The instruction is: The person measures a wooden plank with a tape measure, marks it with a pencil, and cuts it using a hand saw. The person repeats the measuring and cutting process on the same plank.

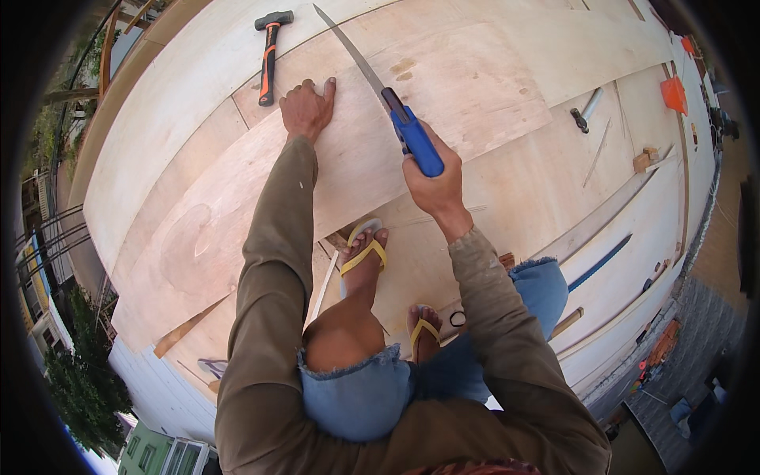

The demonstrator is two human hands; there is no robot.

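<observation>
While the left hand (307, 107) is pressed flat, fingers spread, on the pale plywood sheet (237, 206), the blue-handled hand saw with the long grey steel blade (380, 91) is gripped by the right hand (434, 184), fingers clamped tight round the blue handle. The hands are held apart, left of the blade and right of it, with a bare stretch of plywood between them. The saw's long axis is seen running diagonally: handle low and to the right, blade rising away from the person toward the upper left, its tip pointed at the far edge of the boards. The blade is laid along the top sheet near its upper edge; whether the teeth are biting into the wood cannot be told.

Just beyond the left hand, a hammer with an orange-and-black handle and dark head (268, 55) is seen lying on the boards, its head away from the person. Off to the right, well apart from the saw, a second hammer with a grey metal handle (586, 109) is spotted on the plywood. A foot in a yellow-strapped sandal (364, 252) is planted at the near edge of the top sheet, below the saw handle; the other sandalled foot (424, 331) is set lower, beside it.
</observation>
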